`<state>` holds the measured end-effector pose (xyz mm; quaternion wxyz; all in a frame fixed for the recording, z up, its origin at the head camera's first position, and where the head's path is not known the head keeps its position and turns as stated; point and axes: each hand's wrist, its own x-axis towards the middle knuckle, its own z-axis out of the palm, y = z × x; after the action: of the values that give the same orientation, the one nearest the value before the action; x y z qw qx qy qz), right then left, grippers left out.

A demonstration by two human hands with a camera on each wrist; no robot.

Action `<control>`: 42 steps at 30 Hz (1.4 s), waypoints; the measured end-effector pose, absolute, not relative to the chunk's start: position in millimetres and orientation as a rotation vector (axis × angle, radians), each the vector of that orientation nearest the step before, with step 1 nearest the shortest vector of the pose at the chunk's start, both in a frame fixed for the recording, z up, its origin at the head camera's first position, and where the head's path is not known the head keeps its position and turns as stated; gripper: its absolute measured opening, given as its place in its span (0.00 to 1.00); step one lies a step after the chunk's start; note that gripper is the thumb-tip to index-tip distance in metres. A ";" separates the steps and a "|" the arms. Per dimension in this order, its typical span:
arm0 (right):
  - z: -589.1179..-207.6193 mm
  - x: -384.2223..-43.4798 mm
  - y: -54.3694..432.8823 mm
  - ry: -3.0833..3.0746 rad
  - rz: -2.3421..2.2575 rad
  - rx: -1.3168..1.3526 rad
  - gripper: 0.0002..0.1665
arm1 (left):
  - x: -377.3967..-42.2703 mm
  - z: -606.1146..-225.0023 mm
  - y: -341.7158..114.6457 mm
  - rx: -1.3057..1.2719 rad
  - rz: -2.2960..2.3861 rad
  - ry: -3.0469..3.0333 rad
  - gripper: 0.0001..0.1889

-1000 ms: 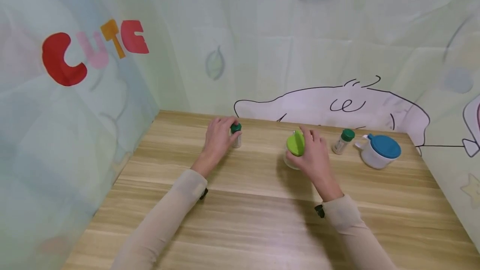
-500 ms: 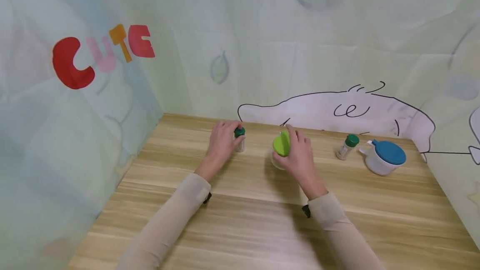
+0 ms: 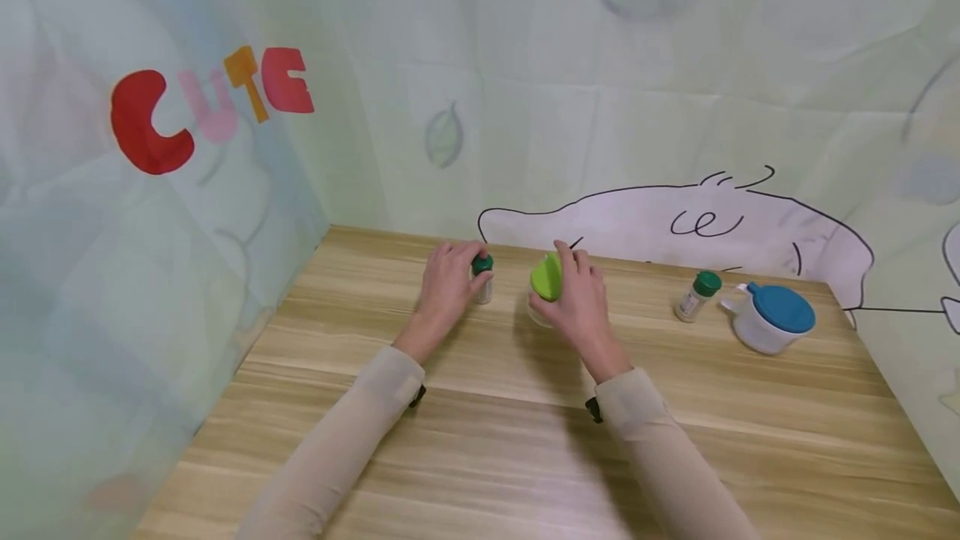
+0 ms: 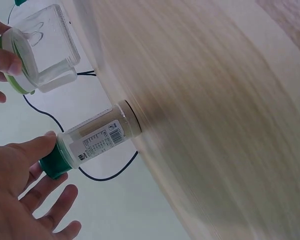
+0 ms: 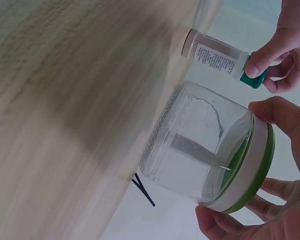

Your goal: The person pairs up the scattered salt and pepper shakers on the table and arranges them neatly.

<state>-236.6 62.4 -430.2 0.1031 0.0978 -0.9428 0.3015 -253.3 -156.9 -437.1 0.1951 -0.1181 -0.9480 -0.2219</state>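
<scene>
My left hand (image 3: 445, 283) pinches the green cap of a small clear spice bottle (image 4: 100, 137) between thumb and fingers. The bottle stands upright on the table, its label and pale brown contents showing in the left wrist view. Just right of it, my right hand (image 3: 579, 302) grips a clear jar (image 5: 197, 140) from above by its green and white lid (image 3: 546, 277). Inside the jar a spoon-like strip hangs below the lid. The jar's base is at the tabletop, a short gap away from the spice bottle.
Farther right on the wooden table (image 3: 480, 448) stand a second green-capped spice bottle (image 3: 697, 297) and a white pot with a handle and blue lid (image 3: 776, 319). Printed cloth walls (image 3: 525, 132) border the table at the back and both sides.
My right hand has moved the green-lidded jar leftward, close to the spice bottle. My left hand keeps its pinch on the bottle's cap. The head view has shifted slightly.
</scene>
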 end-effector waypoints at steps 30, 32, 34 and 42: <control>-447.9 -243.3 45.0 -2.776 0.967 0.231 0.49 | -248.6 -448.0 -154.4 -0.299 -0.662 -2.686 0.18; -448.5 -244.3 45.0 -2.777 0.968 0.231 0.48 | -248.6 -448.0 -154.3 -0.296 -0.661 -2.686 0.18; -448.5 -246.4 45.0 -2.774 0.966 0.229 0.47 | -249.6 -447.2 -154.3 -0.297 -0.666 -2.681 0.18; -447.1 -255.1 42.0 -2.763 0.951 0.251 0.38 | -254.6 -440.7 -154.7 -0.297 -0.690 -2.645 0.20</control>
<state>-255.1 42.0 -447.1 0.1041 0.0849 -0.9369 0.3226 -254.6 -154.7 -440.7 0.1950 -0.1059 -0.9435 -0.2462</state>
